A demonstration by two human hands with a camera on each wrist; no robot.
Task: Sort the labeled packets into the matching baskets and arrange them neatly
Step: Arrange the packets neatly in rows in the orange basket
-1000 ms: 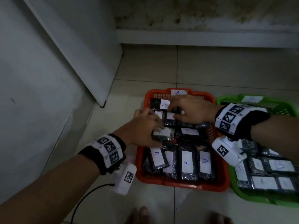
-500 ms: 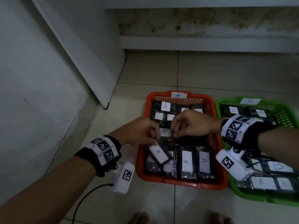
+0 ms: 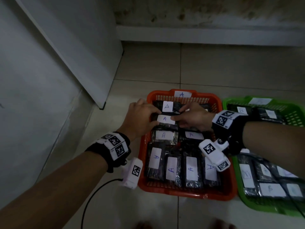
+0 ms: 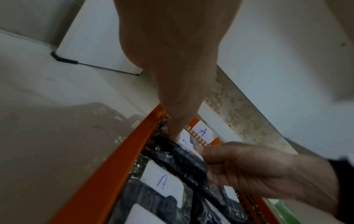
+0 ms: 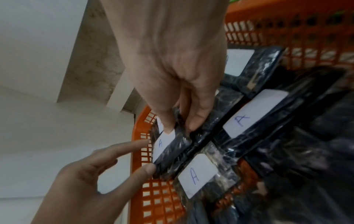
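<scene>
An orange basket (image 3: 143, 156) tagged "A" (image 3: 181, 94) holds several black packets with white "A" labels. One such packet (image 3: 165, 119) sits crosswise near the basket's far end, held at both ends. My left hand (image 3: 156, 118) pinches its left end between thumb and fingers, by the basket's left wall. My right hand (image 3: 177, 115) pinches its right end. The right wrist view shows the packet (image 5: 164, 145) under my right thumb, with my left hand's fingertips (image 5: 148, 168) on its edge. In the left wrist view my left fingers (image 4: 178, 121) reach down beside the rim (image 4: 122, 159).
A green basket (image 3: 264, 210) with "B" packets stands right of the orange one. A white door (image 3: 74, 47) and wall close the left side, and a white ledge (image 3: 198, 33) runs along the back. A black cable (image 3: 92, 195) trails from my left wrist over the floor tiles.
The tilted packet my left hand held at the front left now lies in the front row. Both hands have moved toward the far end and taken hold of another "A" packet.
</scene>
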